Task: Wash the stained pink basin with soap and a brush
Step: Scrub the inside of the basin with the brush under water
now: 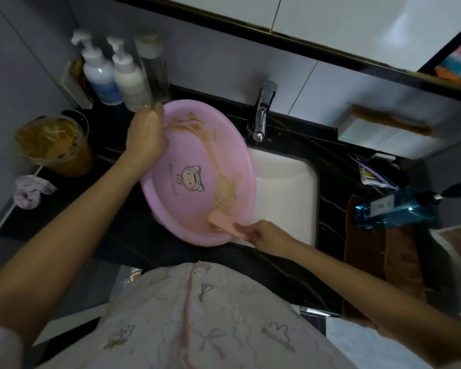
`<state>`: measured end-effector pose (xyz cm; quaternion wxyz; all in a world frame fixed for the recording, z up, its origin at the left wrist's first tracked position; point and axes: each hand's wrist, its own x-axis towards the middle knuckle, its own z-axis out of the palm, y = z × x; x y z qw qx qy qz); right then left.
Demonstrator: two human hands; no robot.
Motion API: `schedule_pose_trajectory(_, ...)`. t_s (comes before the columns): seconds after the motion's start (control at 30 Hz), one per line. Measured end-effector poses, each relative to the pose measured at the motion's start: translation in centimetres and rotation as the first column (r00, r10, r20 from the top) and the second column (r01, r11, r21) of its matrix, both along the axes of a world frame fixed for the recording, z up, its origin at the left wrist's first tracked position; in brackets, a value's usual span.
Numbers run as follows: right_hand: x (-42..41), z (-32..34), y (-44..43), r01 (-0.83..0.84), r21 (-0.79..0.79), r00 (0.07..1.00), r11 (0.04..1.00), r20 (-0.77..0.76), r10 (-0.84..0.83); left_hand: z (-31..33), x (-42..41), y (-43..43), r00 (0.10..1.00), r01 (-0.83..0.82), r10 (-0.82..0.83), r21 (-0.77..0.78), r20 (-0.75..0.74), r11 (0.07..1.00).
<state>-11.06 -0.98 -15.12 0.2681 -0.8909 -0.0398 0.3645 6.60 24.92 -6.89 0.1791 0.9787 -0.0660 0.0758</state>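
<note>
The pink basin point(186, 158) is tilted over the left edge of the white sink point(285, 177), with a cartoon print in its middle and brown stains smeared along its upper and right inner wall. My left hand point(147, 131) grips the basin's far left rim. My right hand point(264, 235) holds the handle of a pink brush point(221, 219), whose bristles rest against the stained lower right wall inside the basin.
A chrome tap point(262, 110) stands behind the sink. Two white pump bottles point(112, 73) and a clear container stand at back left. A stained plastic cup point(53, 145) and a crumpled cloth point(31, 190) lie left. A blue pump bottle point(399, 209) lies right on a brown towel.
</note>
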Motion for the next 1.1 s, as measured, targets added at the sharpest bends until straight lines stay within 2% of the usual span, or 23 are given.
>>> schedule_pose_trajectory(0.07,-0.4,-0.4,-1.0,0.047,0.004,0.998,0.999,0.035,-0.048,-0.2,0.1,0.2,1.0,-0.007,0.007,0.005,-0.009,1.0)
schedule_pose_trajectory(0.17,0.3,-1.5,-2.5,0.191,-0.154,0.97,0.969,0.182,-0.162,-0.2,0.2,0.2,1.0,-0.011,0.011,0.002,-0.015,1.0)
schedule_pose_trajectory(0.23,-0.7,-0.9,-0.3,0.214,-0.045,0.969,0.976,0.138,-0.206,-0.1,0.2,0.0,1.0,-0.015,0.015,-0.012,-0.015,1.0)
schedule_pose_trajectory(0.3,-2.8,0.1,2.1,0.183,0.13,0.982,0.974,0.022,-0.188,0.0,0.1,-0.1,1.0,-0.019,0.019,-0.023,-0.009,1.0)
schedule_pose_trajectory(0.33,-3.4,0.3,2.4,0.169,0.162,0.985,0.972,0.003,-0.172,-0.1,0.1,-0.1,1.0,-0.019,0.019,-0.02,-0.006,1.0)
schedule_pose_trajectory(0.37,-3.4,0.3,2.0,0.165,0.154,0.985,0.974,0.018,-0.17,-0.1,0.0,-0.1,1.0,-0.018,0.018,-0.016,-0.003,1.0)
schedule_pose_trajectory(0.43,-1.9,-0.5,0.0,0.201,-0.005,0.975,0.98,0.099,-0.2,-0.2,0.0,0.0,1.0,-0.014,0.014,-0.016,-0.003,1.0)
schedule_pose_trajectory(0.5,-1.1,-0.7,-0.6,0.251,-0.103,0.965,0.962,0.103,-0.241,-0.1,-0.2,-0.2,1.0,-0.006,0.006,-0.019,-0.006,1.0)
schedule_pose_trajectory(0.67,-2.1,2.1,4.3,0.138,0.199,0.989,0.97,-0.086,-0.122,0.6,-0.1,-0.4,1.0,0.01,-0.01,-0.012,-0.008,1.0)
schedule_pose_trajectory(0.73,-1.2,2.1,2.9,0.122,0.133,0.991,0.984,-0.062,-0.115,0.7,-0.1,-0.1,1.0,0.016,-0.016,-0.015,0.0,1.0)
schedule_pose_trajectory(0.83,-0.2,1.0,0.6,0.224,-0.128,0.974,0.966,-0.009,-0.227,0.6,-0.3,-0.6,0.999,0.035,-0.035,-0.032,0.004,0.999)
schedule_pose_trajectory(0.87,-0.4,1.2,1.6,0.205,-0.136,0.977,0.969,-0.023,-0.21,0.6,-0.3,-0.8,0.999,0.037,-0.037,-0.035,0.002,0.999)
schedule_pose_trajectory(0.93,-0.9,2.1,5.0,0.096,0.01,0.995,0.995,-0.041,-0.095,0.5,-0.1,-1.0,0.999,0.045,-0.045,-0.031,0.009,0.999)
schedule_pose_trajectory(1.0,-1.6,3.6,7.8,0.081,0.212,0.996,0.974,-0.05,-0.072,0.5,0.0,-1.1,0.998,0.057,-0.057,-0.031,0.017,0.998)
schedule_pose_trajectory(1.03,-1.6,3.9,7.7,0.111,0.24,0.993,0.964,-0.059,-0.1,0.4,0.0,-1.1,0.998,0.059,-0.059,-0.032,0.014,0.998)
schedule_pose_trajectory(1.1,-0.8,3.7,5.8,0.162,0.131,0.984,0.978,-0.095,-0.15,0.3,0.1,-0.9,0.999,0.054,-0.054,-0.035,0.004,0.998)
